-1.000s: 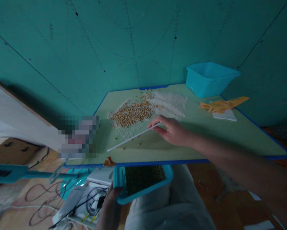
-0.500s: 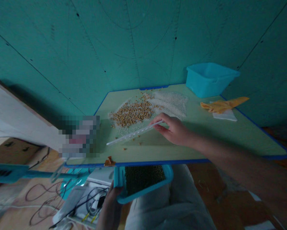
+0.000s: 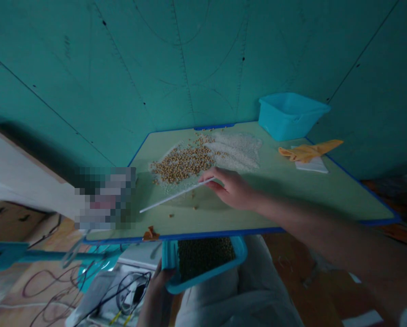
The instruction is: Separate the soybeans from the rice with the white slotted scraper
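Observation:
My right hand (image 3: 225, 187) is closed on one end of a thin white plastic strip (image 3: 172, 197), seen nearly edge-on and slanting down to the left above the table. Just beyond it lie a spread of yellow soybean-like beans (image 3: 183, 164) and a patch of white grains (image 3: 239, 150), which meet and partly mix. Below the table's front edge, my left hand (image 3: 160, 279) grips the left end of a turquoise plastic bin (image 3: 220, 272). Small dark green beans (image 3: 205, 256) fill its bottom. The bin rests by my lap, its far side partly under the table edge.
The pale table (image 3: 291, 200) has a blue rim and stands against a green wall. At its back right is another turquoise bin (image 3: 281, 120). A yellow cloth (image 3: 308, 151) lies over something white. An orange clip (image 3: 150, 234) sits on the front edge; cables (image 3: 128, 295) lie below left.
My right hand has moved slightly left and down with the strip, which has turned more edge-on. The whole view has shifted a little. My left hand still holds the bin.

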Demonstrator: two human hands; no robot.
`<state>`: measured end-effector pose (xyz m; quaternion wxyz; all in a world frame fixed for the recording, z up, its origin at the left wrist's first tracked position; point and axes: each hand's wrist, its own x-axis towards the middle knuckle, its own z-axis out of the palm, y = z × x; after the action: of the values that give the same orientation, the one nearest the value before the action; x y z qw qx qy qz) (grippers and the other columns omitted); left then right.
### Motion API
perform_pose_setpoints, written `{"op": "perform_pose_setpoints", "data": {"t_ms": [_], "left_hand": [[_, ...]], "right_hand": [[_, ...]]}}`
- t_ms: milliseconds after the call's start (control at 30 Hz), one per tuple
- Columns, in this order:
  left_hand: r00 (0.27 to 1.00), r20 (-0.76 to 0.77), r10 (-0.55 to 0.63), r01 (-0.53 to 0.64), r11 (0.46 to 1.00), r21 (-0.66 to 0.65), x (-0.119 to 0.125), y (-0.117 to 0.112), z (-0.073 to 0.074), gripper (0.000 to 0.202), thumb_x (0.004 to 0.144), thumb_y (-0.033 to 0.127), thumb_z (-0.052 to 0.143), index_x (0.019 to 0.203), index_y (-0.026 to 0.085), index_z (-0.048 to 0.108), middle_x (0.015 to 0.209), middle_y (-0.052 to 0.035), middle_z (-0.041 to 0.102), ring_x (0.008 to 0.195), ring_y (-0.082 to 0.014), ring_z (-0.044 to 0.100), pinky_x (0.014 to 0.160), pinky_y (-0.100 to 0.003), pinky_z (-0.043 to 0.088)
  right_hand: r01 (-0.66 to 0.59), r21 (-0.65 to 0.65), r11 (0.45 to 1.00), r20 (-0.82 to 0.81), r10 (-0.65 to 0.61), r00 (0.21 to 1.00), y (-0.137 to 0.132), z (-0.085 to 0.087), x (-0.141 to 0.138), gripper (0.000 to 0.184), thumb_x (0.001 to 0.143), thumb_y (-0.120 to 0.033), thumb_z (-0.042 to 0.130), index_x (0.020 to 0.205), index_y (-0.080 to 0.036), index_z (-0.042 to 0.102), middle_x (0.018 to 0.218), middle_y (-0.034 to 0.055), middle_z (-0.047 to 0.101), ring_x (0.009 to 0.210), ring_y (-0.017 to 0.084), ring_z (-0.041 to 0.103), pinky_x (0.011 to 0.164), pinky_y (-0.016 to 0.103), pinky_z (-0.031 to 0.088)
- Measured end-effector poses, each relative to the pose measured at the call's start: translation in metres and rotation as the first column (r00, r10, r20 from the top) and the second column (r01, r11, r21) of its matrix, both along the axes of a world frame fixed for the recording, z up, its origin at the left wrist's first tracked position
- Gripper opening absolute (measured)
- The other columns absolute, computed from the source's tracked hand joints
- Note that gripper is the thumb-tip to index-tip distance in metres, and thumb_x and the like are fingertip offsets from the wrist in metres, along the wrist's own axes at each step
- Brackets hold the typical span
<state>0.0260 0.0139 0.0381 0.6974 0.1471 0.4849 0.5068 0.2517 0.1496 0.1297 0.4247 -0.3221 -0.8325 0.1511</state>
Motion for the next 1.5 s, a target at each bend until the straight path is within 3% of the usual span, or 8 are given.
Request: {"op": "perform_pose_setpoints", "data": {"t_ms": [300, 600, 800, 1100, 1300, 1433, 1500], "left_hand": [[0.993, -0.081, 0.090, -0.094, 0.995, -0.043, 0.010, -0.001, 0.016, 0.043, 0.061, 0.017, 0.058, 0.103, 0.023, 0.063, 0.098, -0.0025, 0.071, 0.103, -0.0278, 0.057, 0.087, -0.036, 0.047], [0.991, -0.071, 0.118, -0.123, 0.990, -0.073, 0.004, -0.004, 0.013, 0.041, 0.061, 0.017, 0.059, 0.101, 0.024, 0.064, 0.095, -0.0016, 0.072, 0.104, -0.0302, 0.056, 0.086, -0.043, 0.048], [0.992, -0.055, 0.109, -0.112, 0.992, -0.058, 0.004, -0.005, 0.015, 0.045, 0.063, 0.016, 0.058, 0.106, 0.026, 0.060, 0.098, -0.0003, 0.071, 0.101, -0.0273, 0.058, 0.084, -0.038, 0.049], [0.996, -0.005, 0.089, -0.089, 0.995, -0.036, -0.003, -0.006, 0.006, 0.040, 0.068, 0.018, 0.054, 0.107, 0.027, 0.059, 0.097, 0.0026, 0.071, 0.105, -0.0230, 0.056, 0.090, -0.034, 0.044], [0.995, 0.018, 0.094, -0.093, 0.995, -0.027, -0.004, -0.010, 0.007, 0.032, 0.066, 0.020, 0.056, 0.096, 0.028, 0.064, 0.087, 0.0028, 0.073, 0.108, -0.0231, 0.054, 0.091, -0.033, 0.042], [0.995, -0.057, 0.083, -0.088, 0.993, -0.078, 0.007, -0.010, 0.013, 0.034, 0.060, 0.021, 0.060, 0.094, 0.024, 0.065, 0.083, -0.0013, 0.073, 0.101, -0.0275, 0.058, 0.086, -0.038, 0.045], [0.996, -0.075, 0.054, -0.062, 0.992, -0.110, 0.009, -0.010, 0.006, 0.042, 0.058, 0.021, 0.061, 0.101, 0.022, 0.062, 0.085, -0.0035, 0.073, 0.098, -0.0289, 0.059, 0.083, -0.040, 0.046]], "right_hand": [[-0.046, -0.022, 0.999, 0.036, 0.047, 0.998, -0.007, 0.006, 0.013, 0.009, 0.086, -0.022, 0.041, 0.090, -0.020, 0.049, 0.089, 0.0034, 0.062, 0.084, 0.013, 0.057, 0.074, 0.028, 0.043], [-0.081, -0.057, 0.995, -0.012, 0.081, 0.997, -0.006, 0.009, 0.020, 0.007, 0.085, -0.023, 0.043, 0.088, -0.020, 0.048, 0.085, 0.0018, 0.061, 0.083, 0.012, 0.057, 0.075, 0.025, 0.042], [-0.039, -0.104, 0.994, -0.003, 0.039, 0.999, -0.008, 0.014, 0.024, 0.007, 0.083, -0.025, 0.045, 0.087, -0.020, 0.049, 0.081, 0.0011, 0.061, 0.078, 0.012, 0.056, 0.071, 0.024, 0.041], [-0.034, -0.207, 0.978, -0.024, 0.030, 0.999, -0.008, 0.017, 0.026, 0.007, 0.081, -0.025, 0.049, 0.086, -0.020, 0.049, 0.075, -0.0010, 0.055, 0.073, 0.012, 0.051, 0.066, 0.024, 0.040], [-0.066, -0.324, 0.944, -0.118, 0.029, 0.993, -0.007, 0.020, 0.027, 0.008, 0.080, -0.027, 0.050, 0.083, -0.020, 0.049, 0.075, -0.0009, 0.053, 0.072, 0.012, 0.050, 0.064, 0.025, 0.041], [-0.135, -0.455, 0.880, -0.221, 0.035, 0.975, -0.004, 0.019, 0.026, 0.009, 0.079, -0.029, 0.050, 0.081, -0.020, 0.048, 0.077, 0.0000, 0.055, 0.073, 0.013, 0.053, 0.065, 0.027, 0.042], [-0.165, -0.511, 0.843, -0.280, 0.018, 0.960, -0.002, 0.017, 0.026, 0.010, 0.078, -0.029, 0.051, 0.080, -0.020, 0.046, 0.077, 0.0000, 0.055, 0.073, 0.014, 0.053, 0.064, 0.027, 0.042]]}}
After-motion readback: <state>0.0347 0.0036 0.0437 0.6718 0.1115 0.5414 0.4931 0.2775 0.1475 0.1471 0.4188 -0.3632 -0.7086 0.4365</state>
